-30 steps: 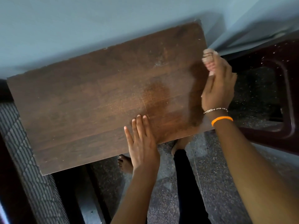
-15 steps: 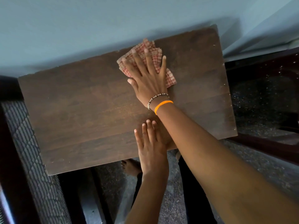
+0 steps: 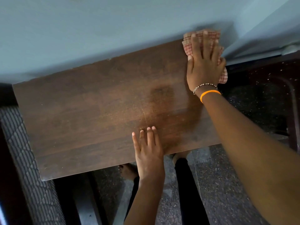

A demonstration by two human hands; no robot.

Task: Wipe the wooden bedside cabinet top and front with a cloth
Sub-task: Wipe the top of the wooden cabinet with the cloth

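Observation:
The dark wooden cabinet top [image 3: 90, 111] fills the middle of the view, seen from above, with its back edge against the wall. My right hand [image 3: 203, 62] lies flat on a red-and-white checked cloth [image 3: 187, 46] at the top's far right corner, pressing it down; the cloth sticks out past my fingers and over the right edge. My left hand [image 3: 148, 151] rests flat on the top near its front edge, fingers together and empty. The cabinet front is hidden below the top.
A pale blue wall [image 3: 97, 30] runs behind the cabinet. A dark quilted mattress edge [image 3: 21, 151] lies to the left. A dark red plastic chair [image 3: 267, 98] stands close on the right. Speckled floor [image 3: 219, 192] and my feet show below.
My right hand swept the cloth from the right edge to the top's back middle, then back right to the far right corner. My left hand stayed flat near the front edge.

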